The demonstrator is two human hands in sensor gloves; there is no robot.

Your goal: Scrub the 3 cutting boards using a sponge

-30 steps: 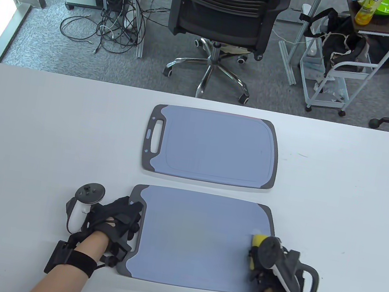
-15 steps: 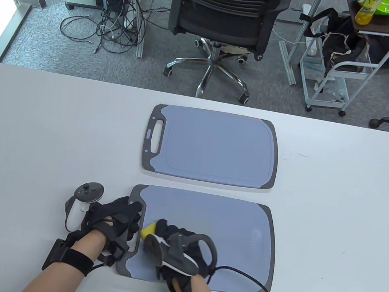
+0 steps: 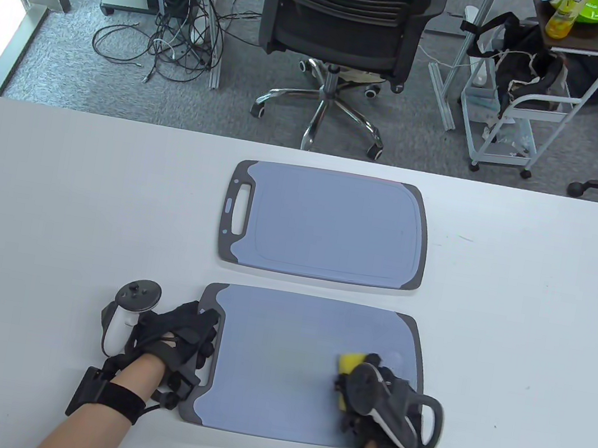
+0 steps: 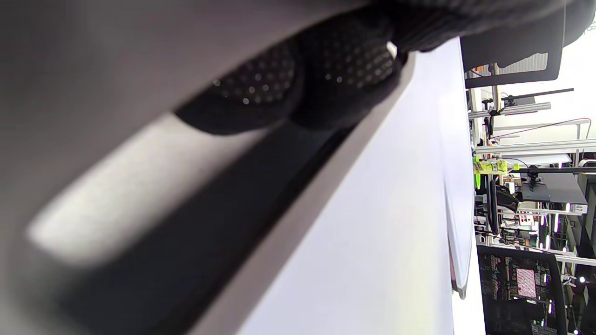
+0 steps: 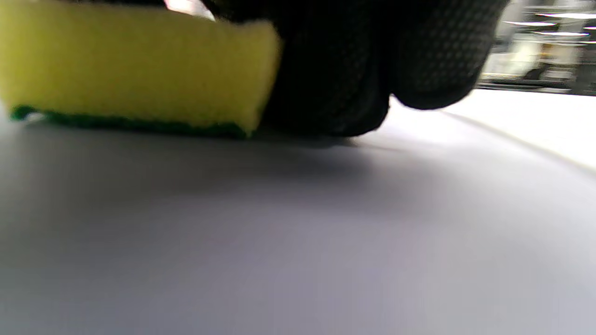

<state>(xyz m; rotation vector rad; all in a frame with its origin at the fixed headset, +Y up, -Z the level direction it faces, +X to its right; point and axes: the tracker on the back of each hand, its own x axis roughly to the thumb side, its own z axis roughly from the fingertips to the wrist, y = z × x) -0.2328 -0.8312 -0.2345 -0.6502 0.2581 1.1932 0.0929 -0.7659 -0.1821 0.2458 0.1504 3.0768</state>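
Right hand (image 3: 384, 402): my fingers curl round the sponge (image 3: 351, 364) and press it, green side down, on the near board (image 3: 287, 369), toward that board's right end.
Left hand (image 3: 175, 343): across the board from the sponge, fingers curled over its dark handle end, pinning it to the table (image 3: 53, 196).
Far board (image 3: 327, 225): beyond my right hand, apart from the near board, not touched.
Third board: not in view.
Risk, board slides: if my left hand eases off, a hard stroke could push the board along the table.
Risk, overrun: the right rim is just beside the sponge; a long stroke would carry it off onto the table.
Risk, sponge slips: my hold is on its near side only, so it may roll under pressure.
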